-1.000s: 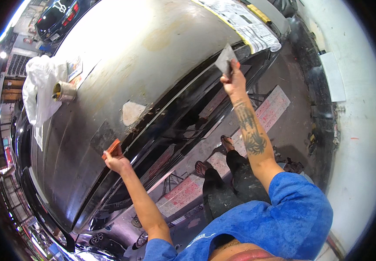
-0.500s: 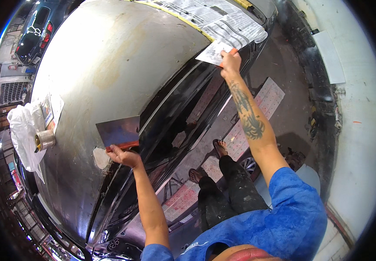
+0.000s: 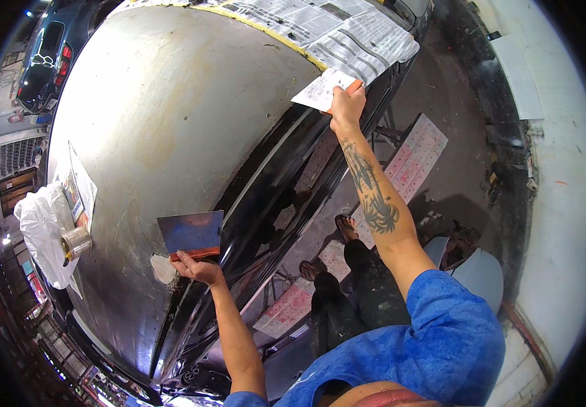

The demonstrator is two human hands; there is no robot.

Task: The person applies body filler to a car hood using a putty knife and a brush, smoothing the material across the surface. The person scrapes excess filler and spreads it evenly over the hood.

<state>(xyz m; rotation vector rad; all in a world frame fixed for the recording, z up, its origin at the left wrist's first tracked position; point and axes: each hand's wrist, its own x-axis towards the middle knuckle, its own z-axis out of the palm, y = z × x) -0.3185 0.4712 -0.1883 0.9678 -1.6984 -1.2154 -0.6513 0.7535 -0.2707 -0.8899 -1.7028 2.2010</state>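
Left hand [image 3: 200, 269], 8 o'clock, holds dark spreader [image 3: 190, 233]; right hand [image 3: 347, 106], 1 o'clock, pale spreader [image 3: 316, 91]. Orange-edge grips, I judge, free blades.

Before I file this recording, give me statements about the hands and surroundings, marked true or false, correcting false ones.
1. The left hand holds a dark rectangular blade with a reddish-orange handle. True.
2. Green tape borders printed paper. False: yellow tape borders the black-and-white newspaper.
3. The right hand grips a flat pale blade with an orange handle. True.
4. The person wears white. False: a blue shirt.
5. A silvery cylindrical can sits beside the crumpled white bag. True.
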